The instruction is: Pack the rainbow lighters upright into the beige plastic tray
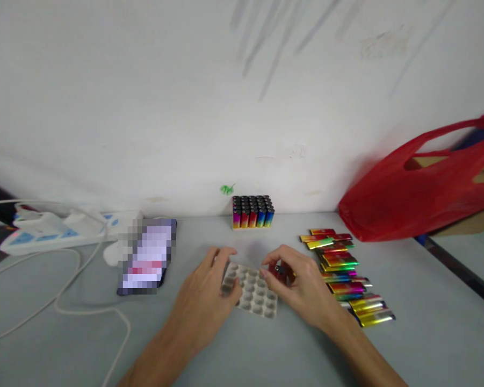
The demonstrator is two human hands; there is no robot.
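Note:
A pale tray with rows of round hollows [259, 293] lies on the grey table between my hands. My left hand [209, 290] is at its left side, thumb and fingers apart around the edge, with nothing seen in its grasp. At the tray's right side, my right hand [300, 282] has its fingers curled round a dark red lighter [280, 273], partly hidden by the fingers. Behind the tray, a block of upright colourful lighters with black tops [253, 213] stands near the wall. Shiny multicoloured lighter sleeves [340, 262] lie in a loose pile to the right.
A red bag [419, 188] leans at the back right. On the left are a phone with a blurred screen [149, 255], a white power strip [80, 231] and loose white cables [92, 310]. The white wall [165, 118] bounds the table's back.

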